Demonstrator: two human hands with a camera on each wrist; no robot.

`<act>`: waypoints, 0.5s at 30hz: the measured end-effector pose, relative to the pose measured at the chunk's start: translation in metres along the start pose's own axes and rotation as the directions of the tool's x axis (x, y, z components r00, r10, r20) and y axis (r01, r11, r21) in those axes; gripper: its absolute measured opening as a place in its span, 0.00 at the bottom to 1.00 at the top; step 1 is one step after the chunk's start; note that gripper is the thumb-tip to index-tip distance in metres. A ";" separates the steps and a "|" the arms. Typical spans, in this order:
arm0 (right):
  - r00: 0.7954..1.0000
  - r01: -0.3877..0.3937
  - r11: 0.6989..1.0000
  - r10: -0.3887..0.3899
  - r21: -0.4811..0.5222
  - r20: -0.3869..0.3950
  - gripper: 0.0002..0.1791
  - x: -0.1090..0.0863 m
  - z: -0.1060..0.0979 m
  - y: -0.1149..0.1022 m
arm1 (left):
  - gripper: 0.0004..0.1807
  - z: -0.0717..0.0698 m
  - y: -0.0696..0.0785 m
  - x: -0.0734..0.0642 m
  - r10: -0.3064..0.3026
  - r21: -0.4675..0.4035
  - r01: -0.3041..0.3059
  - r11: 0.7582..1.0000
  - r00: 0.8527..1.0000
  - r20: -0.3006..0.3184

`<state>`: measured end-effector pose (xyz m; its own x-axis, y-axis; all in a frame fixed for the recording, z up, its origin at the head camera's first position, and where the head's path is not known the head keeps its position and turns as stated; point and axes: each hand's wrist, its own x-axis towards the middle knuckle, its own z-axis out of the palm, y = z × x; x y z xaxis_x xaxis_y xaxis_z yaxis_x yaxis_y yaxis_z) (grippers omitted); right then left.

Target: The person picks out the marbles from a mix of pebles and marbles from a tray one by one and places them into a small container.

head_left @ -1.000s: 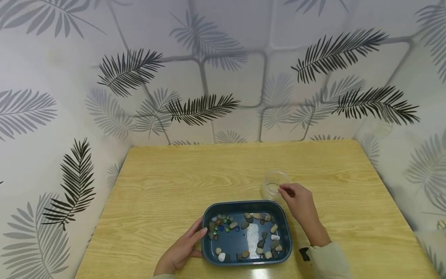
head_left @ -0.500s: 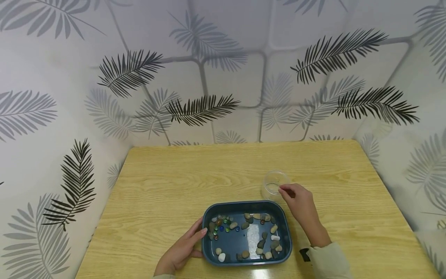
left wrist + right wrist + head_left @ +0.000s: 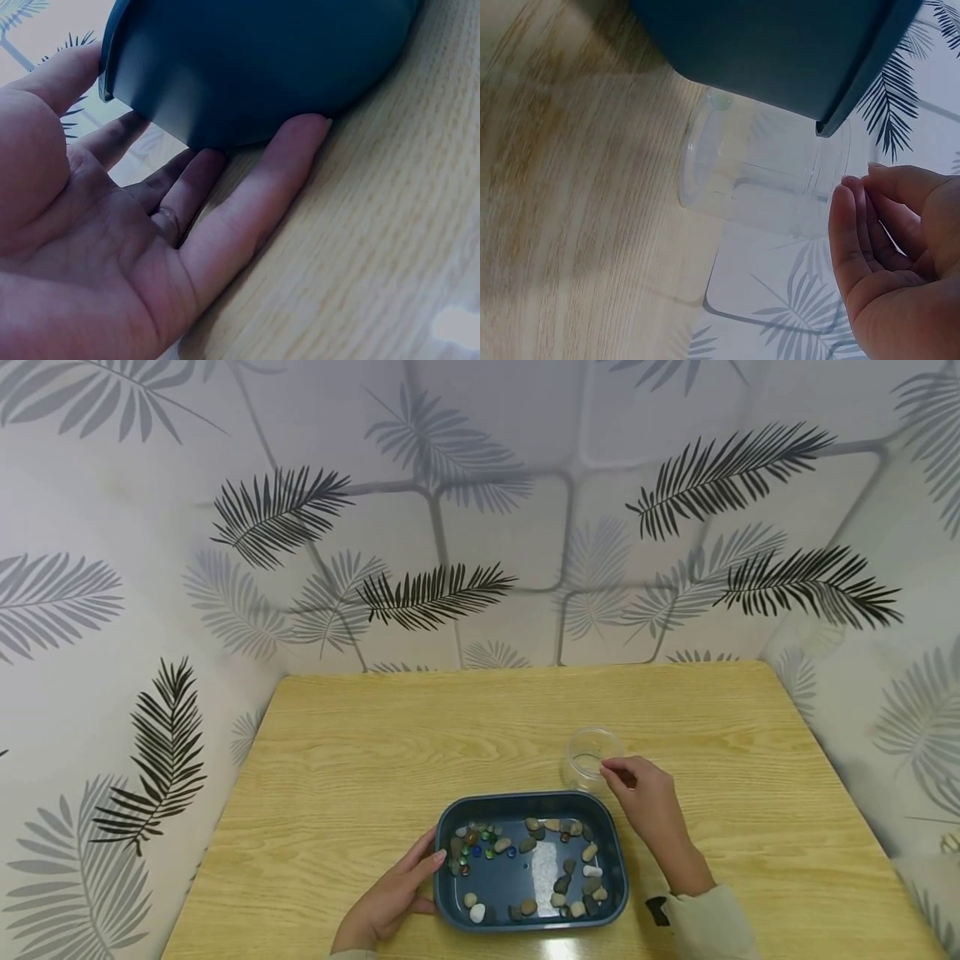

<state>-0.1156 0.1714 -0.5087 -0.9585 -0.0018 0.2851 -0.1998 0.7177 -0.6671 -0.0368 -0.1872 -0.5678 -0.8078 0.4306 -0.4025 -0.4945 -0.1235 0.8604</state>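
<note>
A dark blue rectangular plastic tub point(image 3: 525, 928) sits at the front of the table. It holds several pebbles point(image 3: 528, 906) and, at its left end, several glass marbles point(image 3: 477, 852). My left hand point(image 3: 397, 892) grips the tub's left end, thumb over the rim, fingers along the outer wall near the tabletop point(image 3: 247, 202). Behind the tub's right corner stands a clear round container point(image 3: 588, 747) with a small greenish marble point(image 3: 720, 100) near its base. My right hand point(image 3: 643, 793) is at the container's rim, thumb and fingertips brought together; nothing shows between them.
The wooden table point(image 3: 390, 727) runs back to walls covered in a leaf pattern point(image 3: 450, 593). Below the right forearm lies a small black object point(image 3: 656, 908) beside the pale sleeve point(image 3: 708, 918).
</note>
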 end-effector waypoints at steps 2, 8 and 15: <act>1.000 0.010 1.000 -0.010 0.013 -0.002 0.09 -0.002 -0.001 -0.002 | 0.32 0.000 -0.001 0.000 -0.001 -0.006 0.001 1.000 1.000 0.010; 0.999 0.052 0.997 -0.052 0.050 0.000 0.09 -0.006 -0.001 -0.012 | 0.32 -0.002 -0.001 -0.001 -0.005 -0.001 0.005 1.000 1.000 0.010; 0.994 0.073 0.995 -0.078 0.067 0.071 0.07 -0.010 0.004 -0.027 | 0.32 0.000 0.000 0.001 -0.008 0.004 0.008 1.000 1.000 -0.008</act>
<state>-0.1017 0.1489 -0.4964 -0.9521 -0.1074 0.2864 -0.2825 0.6677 -0.6888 -0.0375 -0.1867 -0.5687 -0.8066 0.4243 -0.4115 -0.4992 -0.1163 0.8586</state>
